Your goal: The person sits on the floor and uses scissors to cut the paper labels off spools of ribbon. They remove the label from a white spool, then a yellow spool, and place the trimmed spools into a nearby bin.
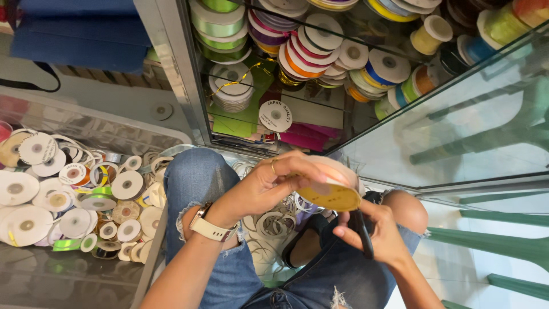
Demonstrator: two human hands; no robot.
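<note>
Upper centre to upper right of frame: glass display cabinet [171, 68] with metal frame. Inside, stacked ribbon spools [320, 46] in green, purple, red, orange, blue, yellow; one white-faced spool [275, 116] lies flat near the bottom on magenta and green sheets. Left of frame: clear shallow tray [97, 129] holding loose ribbon reels [74, 194], mostly white-faced, a few green and orange. Upper left: blue folded fabric [80, 31]. Right and lower right: green bars [492, 243] over pale floor.
</note>
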